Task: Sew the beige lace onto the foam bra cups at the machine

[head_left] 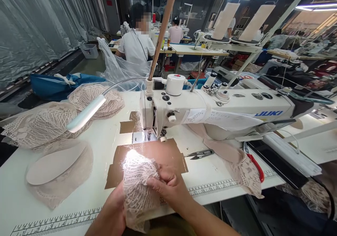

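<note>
A beige lace fabric piece (138, 190), curved like a cup, is held up in front of the sewing machine (184, 102). My right hand (168, 185) pinches its right edge between thumb and fingers. On the other side, my left hand (114, 208) supports the lace from behind and below, its fingers mostly hidden by the fabric. Brown tape (160, 151) covers the machine bed under and behind the lace. The lit needle area (147, 136) lies just beyond. Black thread snips (201, 154) rest to the right of my right hand.
Stacked lace pieces (44, 123) lie at the left, near a smooth oval pad (55, 164) on sheer fabric. A lamp (85, 113) on a bent neck reaches over them. Red-handled cutters (255, 167) and more lace (243, 171) sit right. A co-worker (137, 43) sits ahead.
</note>
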The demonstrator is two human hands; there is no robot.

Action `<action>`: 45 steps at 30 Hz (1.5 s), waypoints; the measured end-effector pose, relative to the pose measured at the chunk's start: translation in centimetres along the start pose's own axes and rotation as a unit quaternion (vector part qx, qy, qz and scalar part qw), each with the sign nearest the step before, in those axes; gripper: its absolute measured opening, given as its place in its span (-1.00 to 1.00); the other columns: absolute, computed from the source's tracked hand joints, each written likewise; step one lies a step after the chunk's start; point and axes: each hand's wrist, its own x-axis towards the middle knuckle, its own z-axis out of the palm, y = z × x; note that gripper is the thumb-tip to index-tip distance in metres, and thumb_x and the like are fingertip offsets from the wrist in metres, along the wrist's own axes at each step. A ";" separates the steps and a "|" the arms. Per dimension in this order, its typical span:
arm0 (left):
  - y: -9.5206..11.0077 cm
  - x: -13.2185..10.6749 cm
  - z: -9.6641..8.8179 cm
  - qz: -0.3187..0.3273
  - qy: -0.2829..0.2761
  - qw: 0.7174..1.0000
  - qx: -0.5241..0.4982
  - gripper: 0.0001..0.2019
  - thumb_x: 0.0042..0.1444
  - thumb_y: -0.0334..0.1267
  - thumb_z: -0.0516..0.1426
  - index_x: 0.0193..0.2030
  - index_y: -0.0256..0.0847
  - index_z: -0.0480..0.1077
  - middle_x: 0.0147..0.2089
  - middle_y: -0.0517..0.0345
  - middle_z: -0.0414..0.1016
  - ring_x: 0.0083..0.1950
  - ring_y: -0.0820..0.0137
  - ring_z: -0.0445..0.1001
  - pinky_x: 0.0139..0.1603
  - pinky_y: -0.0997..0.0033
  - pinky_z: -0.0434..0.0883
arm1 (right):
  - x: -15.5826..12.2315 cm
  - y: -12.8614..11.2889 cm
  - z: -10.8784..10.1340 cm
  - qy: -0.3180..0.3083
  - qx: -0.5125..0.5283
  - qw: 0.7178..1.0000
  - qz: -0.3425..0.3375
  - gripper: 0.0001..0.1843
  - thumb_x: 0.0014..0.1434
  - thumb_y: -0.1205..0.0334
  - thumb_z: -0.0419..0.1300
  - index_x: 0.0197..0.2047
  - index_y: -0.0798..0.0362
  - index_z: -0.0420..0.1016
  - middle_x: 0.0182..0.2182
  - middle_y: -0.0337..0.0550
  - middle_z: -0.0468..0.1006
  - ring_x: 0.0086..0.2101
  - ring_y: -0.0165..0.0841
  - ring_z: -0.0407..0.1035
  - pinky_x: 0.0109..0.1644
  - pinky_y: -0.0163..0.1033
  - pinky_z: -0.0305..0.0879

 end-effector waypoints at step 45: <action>5.6 1.9 0.2 0.077 -0.109 0.904 0.405 -0.69 0.19 -0.04 0.10 -0.42 -0.25 0.36 -0.45 0.23 0.15 -0.41 0.46 0.09 -0.42 0.52 0.11 | 1.4 -2.2 0.7 -0.023 -0.071 0.997 0.034 -0.87 -0.01 0.30 0.27 -0.32 0.08 0.48 -0.50 -0.29 0.45 -0.49 -0.46 0.27 -0.42 -0.37 0.19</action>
